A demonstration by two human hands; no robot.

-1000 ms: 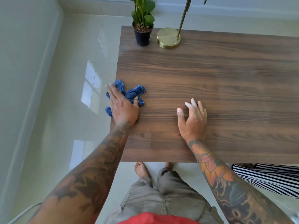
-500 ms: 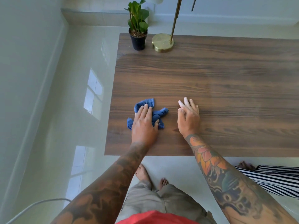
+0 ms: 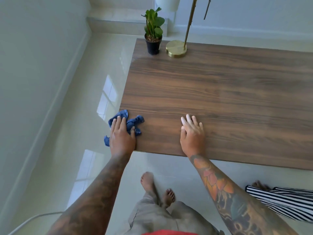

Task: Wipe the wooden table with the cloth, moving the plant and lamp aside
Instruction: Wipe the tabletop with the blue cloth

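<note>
A crumpled blue cloth (image 3: 133,123) lies at the near left corner of the wooden table (image 3: 220,99), partly hanging over the left edge. My left hand (image 3: 122,135) presses flat on the cloth with straight fingers. My right hand (image 3: 192,133) rests flat on the bare wood near the front edge, well right of the cloth. A small green plant in a black pot (image 3: 153,45) stands at the far left corner. Beside it on the right is the lamp's round brass base (image 3: 176,48) with a thin brass stem rising out of view.
Glossy pale floor tiles (image 3: 76,116) surround the table, with a wall on the left. My bare feet (image 3: 157,189) stand just before the table's front edge. Another person's striped trouser leg and foot (image 3: 279,199) lie at lower right. A white cable (image 3: 33,217) runs at lower left.
My left hand slid the cloth from the table's left edge toward the middle, then back left to the near left corner. My right hand stayed flat on the wood.
</note>
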